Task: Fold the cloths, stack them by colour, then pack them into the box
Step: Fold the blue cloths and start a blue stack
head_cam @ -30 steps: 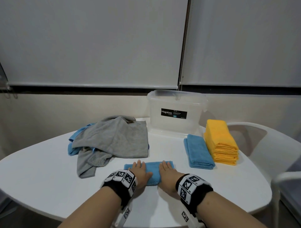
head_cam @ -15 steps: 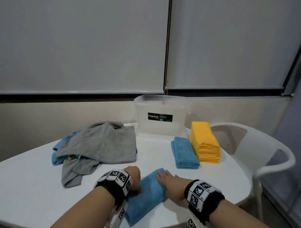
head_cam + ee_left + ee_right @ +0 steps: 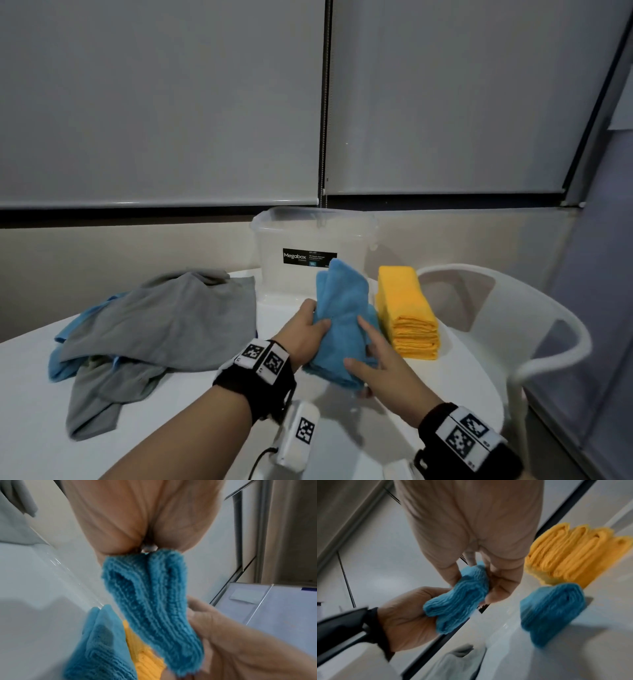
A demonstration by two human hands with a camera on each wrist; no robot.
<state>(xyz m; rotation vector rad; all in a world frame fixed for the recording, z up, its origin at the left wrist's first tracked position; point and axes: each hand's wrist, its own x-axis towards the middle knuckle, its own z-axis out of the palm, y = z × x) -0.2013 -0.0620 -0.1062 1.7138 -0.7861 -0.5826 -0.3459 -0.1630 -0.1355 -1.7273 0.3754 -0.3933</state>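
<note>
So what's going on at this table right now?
A person is sorting cloths. Both hands, left hand and right hand, hold a folded blue cloth above the white table, near the folded blue stack and the yellow stack. Unfolded grey cloths lie in a heap at left. The clear box stands behind.

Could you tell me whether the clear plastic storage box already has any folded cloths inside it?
No, the clear plastic storage box looks empty through its wall in the head view, and the stack of folded yellow cloths sits beside it on the white table.
</note>
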